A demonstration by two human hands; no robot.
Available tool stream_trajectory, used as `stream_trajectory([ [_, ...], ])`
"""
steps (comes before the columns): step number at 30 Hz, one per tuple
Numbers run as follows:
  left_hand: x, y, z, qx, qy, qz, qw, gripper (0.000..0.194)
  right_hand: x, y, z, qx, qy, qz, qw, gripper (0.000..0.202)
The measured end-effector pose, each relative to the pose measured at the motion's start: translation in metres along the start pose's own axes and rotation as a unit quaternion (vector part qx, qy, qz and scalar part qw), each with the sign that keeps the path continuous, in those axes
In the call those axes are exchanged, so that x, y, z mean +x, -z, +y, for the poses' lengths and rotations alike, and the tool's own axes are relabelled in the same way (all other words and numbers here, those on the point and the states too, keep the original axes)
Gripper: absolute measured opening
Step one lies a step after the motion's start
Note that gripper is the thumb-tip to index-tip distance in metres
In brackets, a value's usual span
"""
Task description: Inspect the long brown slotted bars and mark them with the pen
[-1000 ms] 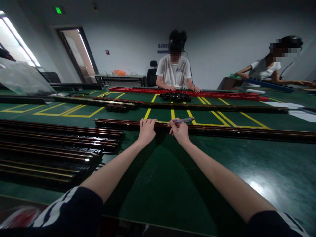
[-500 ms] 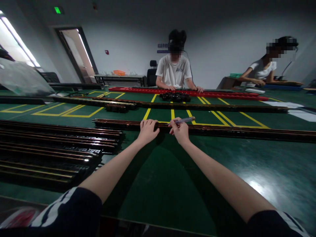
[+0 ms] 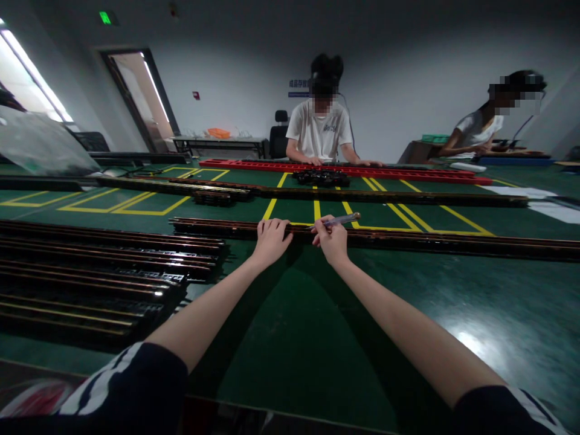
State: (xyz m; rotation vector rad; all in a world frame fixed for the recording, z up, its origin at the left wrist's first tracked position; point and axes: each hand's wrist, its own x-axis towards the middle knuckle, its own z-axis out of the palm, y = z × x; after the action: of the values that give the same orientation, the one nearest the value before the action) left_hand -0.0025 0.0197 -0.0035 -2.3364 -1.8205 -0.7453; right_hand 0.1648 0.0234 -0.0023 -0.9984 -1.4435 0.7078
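Note:
A long dark strip bundle (image 3: 430, 241) with thin coppery edges lies across the green table (image 3: 290, 338). My left hand (image 3: 272, 241) rests on it, fingers curled over its top and thumb at the near side. Just to the right, my right hand (image 3: 331, 240) is closed round a clear pen (image 3: 342, 220). The pen's brownish end points up to the right, and its other end is at the strips, partly hidden by the fingers.
Stacks of dark strips (image 3: 81, 284) lie at the left. Beyond are another long strip (image 3: 385, 196), black parts (image 3: 321, 177) and a red rail (image 3: 254, 166). A person (image 3: 319, 130) works opposite, another person (image 3: 475, 130) at the right. White papers (image 3: 557, 211) lie right.
My right hand has shifted very slightly right with the pen. The person opposite has slid one hand rightward along the rail. The person at the right has leaned and moved their arms.

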Motion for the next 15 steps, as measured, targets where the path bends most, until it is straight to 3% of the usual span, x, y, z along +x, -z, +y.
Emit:
stream_trajectory([
  [5,-0.0012,0.0015,0.0024,0.011,-0.005,0.003,1.0,0.035,0.0018,0.0008,0.006,-0.001,0.004,-0.03,1.0,0.033],
  [10,-0.0016,0.0018,0.0031,0.014,-0.009,0.005,1.0,0.035,0.0014,-0.0027,0.0068,-0.006,0.015,0.008,1.0,0.036],
  [15,-0.0025,0.0014,0.005,0.033,-0.004,0.013,0.999,0.034,0.0035,-0.0018,0.0097,0.005,0.007,-0.004,1.0,0.038],
])
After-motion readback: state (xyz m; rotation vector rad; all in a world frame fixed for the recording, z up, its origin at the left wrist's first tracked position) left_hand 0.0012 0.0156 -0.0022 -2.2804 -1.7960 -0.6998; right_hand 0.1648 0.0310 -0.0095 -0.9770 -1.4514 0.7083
